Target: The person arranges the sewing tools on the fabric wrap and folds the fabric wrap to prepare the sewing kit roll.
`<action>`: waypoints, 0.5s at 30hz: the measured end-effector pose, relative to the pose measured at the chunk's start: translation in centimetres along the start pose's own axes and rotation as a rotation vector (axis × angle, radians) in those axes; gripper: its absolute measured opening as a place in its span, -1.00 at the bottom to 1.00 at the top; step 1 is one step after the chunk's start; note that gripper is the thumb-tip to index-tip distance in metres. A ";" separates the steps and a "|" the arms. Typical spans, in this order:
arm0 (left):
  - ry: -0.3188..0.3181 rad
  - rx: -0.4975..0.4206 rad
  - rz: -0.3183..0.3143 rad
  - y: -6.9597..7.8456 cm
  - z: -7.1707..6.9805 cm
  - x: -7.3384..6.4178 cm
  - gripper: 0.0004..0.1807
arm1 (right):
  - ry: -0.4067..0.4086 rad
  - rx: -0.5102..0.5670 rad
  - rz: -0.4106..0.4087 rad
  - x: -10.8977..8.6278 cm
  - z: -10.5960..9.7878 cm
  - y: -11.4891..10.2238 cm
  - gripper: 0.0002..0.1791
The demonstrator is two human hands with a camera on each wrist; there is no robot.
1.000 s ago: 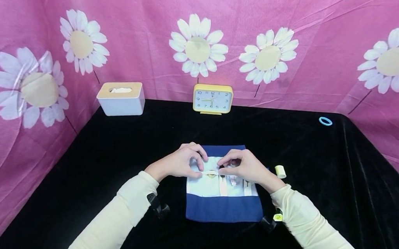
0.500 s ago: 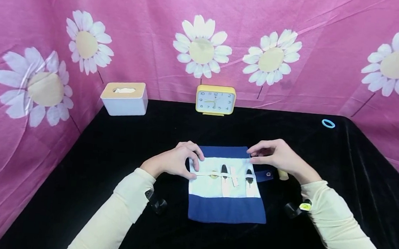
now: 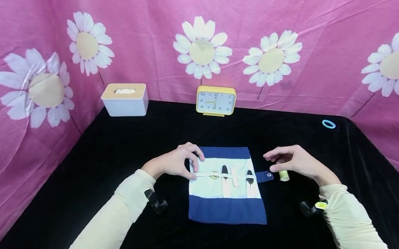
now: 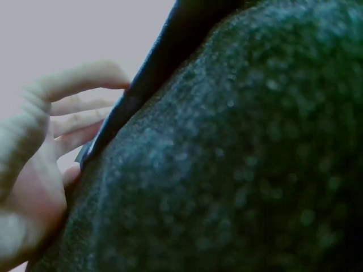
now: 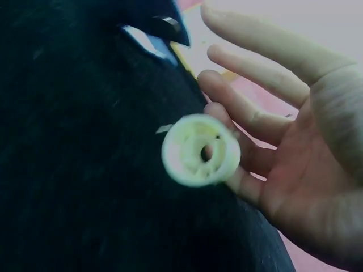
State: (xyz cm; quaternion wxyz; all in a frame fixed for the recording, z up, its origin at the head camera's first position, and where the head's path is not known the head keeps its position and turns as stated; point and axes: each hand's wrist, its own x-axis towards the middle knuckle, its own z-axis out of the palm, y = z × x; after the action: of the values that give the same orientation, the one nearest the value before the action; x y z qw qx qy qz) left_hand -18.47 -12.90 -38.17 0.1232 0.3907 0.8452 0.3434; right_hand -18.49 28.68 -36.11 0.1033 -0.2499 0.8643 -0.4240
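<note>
A blue fabric roll-up case lies unfolded on the black cloth, its pale lining facing up. Under its white elastic band sit two black-tipped slim items, a small pale strip and a small round yellowish item. My left hand rests at the case's left edge with thumb and fingers spread; in the left wrist view a fingertip touches the dark fabric edge. Right of the case, my right hand hovers with loosely bent fingers by a pale yellow thread spool, whose hollow end shows in the right wrist view.
A blue strap with a snap sticks out from the case's right side. Farther back stand a tissue box and a yellow clock. A light blue ring lies at the back right, before a pink flowered curtain.
My right hand has left the items under the band and moved right, past the case's edge, to the spool. The left hand has stayed at the case's left side.
</note>
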 end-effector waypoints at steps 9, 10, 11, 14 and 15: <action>0.029 -0.038 0.038 -0.5 0.5 0.1 -0.86 | 0.039 -0.008 -0.035 -3.7 -0.6 2.1 -0.47; 0.030 -0.036 0.041 -0.5 0.4 0.1 -0.86 | 0.042 -0.004 -0.041 -4.0 -0.7 2.4 -0.46; 0.031 -0.036 0.042 -0.5 0.4 0.1 -0.86 | 0.044 0.002 -0.046 -4.3 -0.7 2.6 -0.46; 0.036 -0.033 0.044 -0.6 0.3 0.2 -0.86 | 0.055 0.013 -0.047 -4.7 -0.8 3.0 -0.47; 0.038 -0.030 0.047 -0.6 0.2 0.2 -0.86 | 0.060 0.012 -0.044 -4.7 -0.8 3.1 -0.48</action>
State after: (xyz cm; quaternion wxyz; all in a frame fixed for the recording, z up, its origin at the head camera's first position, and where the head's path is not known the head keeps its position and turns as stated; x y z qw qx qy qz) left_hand -18.78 -12.92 -38.72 0.1048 0.4019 0.8326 0.3664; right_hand -15.86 33.19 -38.21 0.0693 -0.2554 0.8588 -0.4386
